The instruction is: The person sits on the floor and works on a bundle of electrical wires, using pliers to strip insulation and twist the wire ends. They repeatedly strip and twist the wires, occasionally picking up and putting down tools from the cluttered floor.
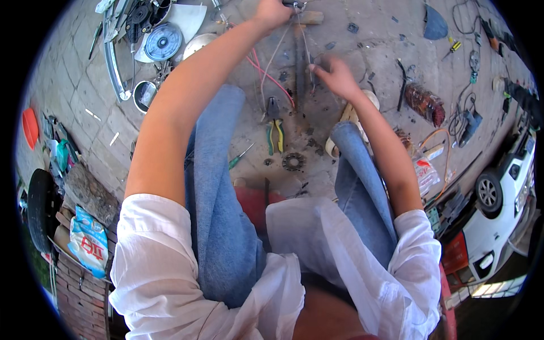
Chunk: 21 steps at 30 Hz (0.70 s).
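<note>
At the top edge, my left hand (275, 12) is closed at a small metal piece (299, 5), partly cut off by the frame; what its fingers grip is unclear. My right hand (336, 78), slightly blurred, pinches a thin pale wire (306, 42) that runs down from that piece. A dark bar (300, 71) lies on the ground between my hands, below a wooden block (312, 18). Red wires (275, 82) curve beside it. Nearer my knees are pliers with yellow-green handles (275, 135), a green-handled screwdriver (240, 156) and a dark toothed ring (293, 162).
Metal parts and a blue-grey disc (163, 41) crowd the far left. A reddish-brown wire bundle (425, 105), a yellow screwdriver (452, 49) and cables lie to the right. A white vehicle (498, 209) stands right; a tyre (39, 209) and blue-white bag (89, 241) are left.
</note>
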Each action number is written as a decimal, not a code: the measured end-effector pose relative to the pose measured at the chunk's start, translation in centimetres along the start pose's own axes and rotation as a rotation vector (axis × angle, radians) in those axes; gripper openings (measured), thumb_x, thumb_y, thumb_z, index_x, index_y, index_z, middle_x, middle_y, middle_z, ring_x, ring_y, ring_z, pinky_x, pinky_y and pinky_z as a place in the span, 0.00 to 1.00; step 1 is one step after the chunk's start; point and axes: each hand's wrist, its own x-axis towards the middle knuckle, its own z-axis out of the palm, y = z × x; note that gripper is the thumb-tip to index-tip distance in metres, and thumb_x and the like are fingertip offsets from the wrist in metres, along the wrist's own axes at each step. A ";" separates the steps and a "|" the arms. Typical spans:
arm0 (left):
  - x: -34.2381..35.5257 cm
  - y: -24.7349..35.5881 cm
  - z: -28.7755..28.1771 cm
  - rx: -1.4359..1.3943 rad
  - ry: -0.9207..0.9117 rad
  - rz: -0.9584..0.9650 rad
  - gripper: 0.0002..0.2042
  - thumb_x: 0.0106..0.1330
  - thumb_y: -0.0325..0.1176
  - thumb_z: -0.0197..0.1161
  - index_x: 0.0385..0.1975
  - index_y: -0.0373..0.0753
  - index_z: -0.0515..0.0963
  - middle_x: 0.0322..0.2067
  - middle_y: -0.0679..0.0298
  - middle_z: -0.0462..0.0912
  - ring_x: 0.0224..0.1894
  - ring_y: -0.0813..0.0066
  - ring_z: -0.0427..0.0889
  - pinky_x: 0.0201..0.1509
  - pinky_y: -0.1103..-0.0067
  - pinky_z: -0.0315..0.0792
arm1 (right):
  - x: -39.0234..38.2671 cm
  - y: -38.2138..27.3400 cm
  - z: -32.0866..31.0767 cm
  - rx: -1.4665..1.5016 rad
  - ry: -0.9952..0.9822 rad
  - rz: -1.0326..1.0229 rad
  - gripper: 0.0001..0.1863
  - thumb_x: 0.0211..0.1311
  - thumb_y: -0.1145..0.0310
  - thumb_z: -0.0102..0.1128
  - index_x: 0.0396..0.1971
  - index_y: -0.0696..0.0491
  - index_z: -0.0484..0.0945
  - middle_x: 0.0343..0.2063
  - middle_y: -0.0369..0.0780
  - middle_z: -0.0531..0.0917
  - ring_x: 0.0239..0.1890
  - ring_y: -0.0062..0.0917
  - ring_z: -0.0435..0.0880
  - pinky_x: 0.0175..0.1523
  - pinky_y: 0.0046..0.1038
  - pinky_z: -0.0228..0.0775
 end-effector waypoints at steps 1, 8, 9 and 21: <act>0.2 -0.3 0.2 0.025 0.017 0.030 0.13 0.56 0.35 0.65 0.39 0.38 0.85 0.28 0.55 0.86 0.29 0.69 0.83 0.36 0.73 0.76 | 0.0 -0.1 0.3 0.143 -0.041 0.102 0.17 0.60 0.60 0.65 0.33 0.61 0.78 0.25 0.42 0.81 0.28 0.26 0.77 0.36 0.31 0.70; 1.0 -1.8 0.6 0.030 0.014 0.082 0.13 0.55 0.35 0.64 0.38 0.40 0.85 0.26 0.56 0.85 0.27 0.69 0.84 0.35 0.73 0.77 | 0.6 -0.9 1.9 0.546 -0.129 0.416 0.18 0.60 0.60 0.65 0.34 0.63 0.80 0.26 0.37 0.82 0.29 0.19 0.75 0.38 0.27 0.70; 1.0 -1.5 0.5 0.007 0.000 0.069 0.12 0.55 0.34 0.64 0.38 0.40 0.85 0.26 0.56 0.85 0.27 0.69 0.84 0.35 0.73 0.77 | 0.8 -0.9 1.8 0.526 -0.125 0.435 0.18 0.60 0.60 0.65 0.34 0.63 0.80 0.26 0.37 0.82 0.30 0.19 0.75 0.38 0.27 0.70; 1.6 -0.9 -0.1 -0.105 -0.130 -0.002 0.11 0.53 0.26 0.62 0.36 0.34 0.85 0.24 0.60 0.85 0.24 0.74 0.82 0.30 0.76 0.76 | 3.8 -0.7 0.6 0.024 0.328 0.133 0.19 0.56 0.60 0.65 0.23 0.63 0.76 0.22 0.52 0.80 0.28 0.49 0.80 0.34 0.40 0.71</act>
